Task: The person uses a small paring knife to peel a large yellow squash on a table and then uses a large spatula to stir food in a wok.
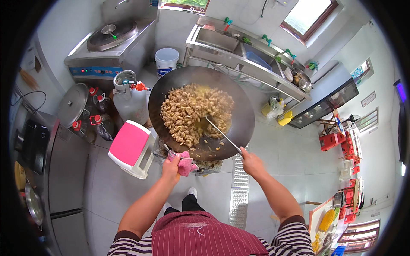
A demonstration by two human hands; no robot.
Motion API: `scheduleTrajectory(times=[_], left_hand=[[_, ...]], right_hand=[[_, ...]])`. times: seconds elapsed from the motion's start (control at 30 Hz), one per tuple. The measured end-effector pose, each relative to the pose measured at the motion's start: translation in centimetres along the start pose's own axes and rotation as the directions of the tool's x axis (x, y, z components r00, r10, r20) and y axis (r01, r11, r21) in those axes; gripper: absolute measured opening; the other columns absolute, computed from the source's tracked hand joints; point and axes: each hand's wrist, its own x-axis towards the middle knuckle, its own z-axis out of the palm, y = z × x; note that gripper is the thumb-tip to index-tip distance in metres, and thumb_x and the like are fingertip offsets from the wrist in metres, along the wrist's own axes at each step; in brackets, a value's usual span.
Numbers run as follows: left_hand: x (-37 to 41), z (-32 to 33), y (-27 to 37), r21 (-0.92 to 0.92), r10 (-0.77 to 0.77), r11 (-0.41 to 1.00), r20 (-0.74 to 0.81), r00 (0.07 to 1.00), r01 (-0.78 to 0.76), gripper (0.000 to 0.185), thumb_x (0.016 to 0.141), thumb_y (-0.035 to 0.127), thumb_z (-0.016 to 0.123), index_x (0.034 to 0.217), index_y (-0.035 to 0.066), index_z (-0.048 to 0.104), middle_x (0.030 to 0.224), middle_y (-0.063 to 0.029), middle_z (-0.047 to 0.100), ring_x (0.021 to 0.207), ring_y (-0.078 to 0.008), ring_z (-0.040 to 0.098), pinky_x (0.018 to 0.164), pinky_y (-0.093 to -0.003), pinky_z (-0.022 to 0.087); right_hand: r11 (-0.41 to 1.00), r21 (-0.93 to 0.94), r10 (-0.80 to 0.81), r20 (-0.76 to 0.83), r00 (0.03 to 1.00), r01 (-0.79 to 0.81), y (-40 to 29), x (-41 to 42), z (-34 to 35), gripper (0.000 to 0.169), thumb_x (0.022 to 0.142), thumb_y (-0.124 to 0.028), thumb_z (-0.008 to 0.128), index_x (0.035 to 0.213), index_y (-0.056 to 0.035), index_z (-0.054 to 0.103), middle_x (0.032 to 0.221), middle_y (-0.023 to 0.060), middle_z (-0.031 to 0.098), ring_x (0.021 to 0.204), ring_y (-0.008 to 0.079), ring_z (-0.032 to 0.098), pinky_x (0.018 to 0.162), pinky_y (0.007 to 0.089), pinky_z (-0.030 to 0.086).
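A large dark wok (245, 108) stands in front of me on a burner stand (208, 167). Browned chopped food, perhaps meat pieces, (181, 112) is heaped in it, with yellowish liquid near the middle. My right hand (251, 161) is closed around the handle of a long metal cooking utensil (224, 135), whose head is hidden in the food. My left hand (171, 166) grips a pink cloth (184, 164) at the wok's near left rim; the cloth partly hides what lies under it.
A pink-topped plastic stool (130, 144) stands left of the wok. Behind it are a gas cylinder (129, 104) and several large bottles (104, 126). A white bucket (166, 60) and a steel sink counter (217, 52) stand beyond the wok. A metal floor grate (238, 204) runs at right.
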Motion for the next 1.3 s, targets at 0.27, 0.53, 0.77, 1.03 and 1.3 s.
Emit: scheduleTrajectory(times=[0.27,0.53,0.77,1.03,1.3], left_hand=[[-1.7,0.5,0.9,0.075,0.109,0.992,-0.153,0.982,-0.098,0.025,0.096,0.008,0.053,0.120,0.003,0.050,0.111,-0.0129,0.062,0.098,-0.0274,0.064,0.087,-0.0456,0.055],[-3.3,1.1,0.9,0.147,0.126,0.983,-0.135,0.983,-0.106,0.032,0.095,0.003,0.049,0.127,0.004,0.044,0.119,-0.0197,0.060,0.105,-0.0309,0.063,0.091,-0.0474,0.054],[-1.9,1.7,-0.2,0.406,0.302,0.892,-0.200,0.932,-0.202,0.033,0.089,-0.004,0.055,0.121,0.001,0.050,0.110,-0.0132,0.062,0.097,-0.0240,0.065,0.083,-0.0399,0.057],[-1.9,2.7,0.4,0.441,0.343,0.872,-0.242,0.908,-0.212,0.025,0.086,0.000,0.066,0.109,0.001,0.055,0.098,-0.0052,0.063,0.085,-0.0143,0.062,0.077,-0.0295,0.053],[-1.8,2.2,0.2,0.423,0.337,0.878,-0.213,0.917,-0.225,0.025,0.086,0.002,0.067,0.108,0.002,0.056,0.099,-0.0055,0.064,0.086,-0.0138,0.063,0.078,-0.0294,0.053]], right_hand=[[0.929,0.350,-0.138,0.038,0.990,0.116,2.7,1.1,-4.0,0.055,0.087,-0.020,0.060,0.139,-0.0144,0.045,0.110,0.0149,0.064,0.099,0.0348,0.061,0.083,0.0442,0.049],[0.695,0.662,0.181,0.216,0.960,-0.280,6.9,-0.6,-10.8,0.049,0.087,-0.014,0.058,0.135,-0.0112,0.050,0.072,0.0020,0.053,0.053,0.0108,0.050,0.047,0.0276,0.044],[0.621,0.720,0.071,0.342,0.937,-0.309,6.0,10.9,-5.2,0.020,0.091,-0.018,0.056,0.110,-0.0103,0.052,0.066,0.0037,0.051,0.045,0.0121,0.048,0.039,0.0307,0.039],[0.740,0.655,-0.251,0.479,0.841,-0.153,0.7,10.3,-4.7,0.018,0.091,-0.018,0.058,0.105,-0.0117,0.047,0.074,0.0091,0.055,0.056,0.0191,0.056,0.044,0.0331,0.043],[0.957,0.278,-0.166,0.297,0.941,0.081,5.9,1.8,-13.6,0.054,0.085,-0.017,0.063,0.136,-0.0163,0.045,0.109,0.0165,0.064,0.097,0.0310,0.063,0.083,0.0396,0.049]])
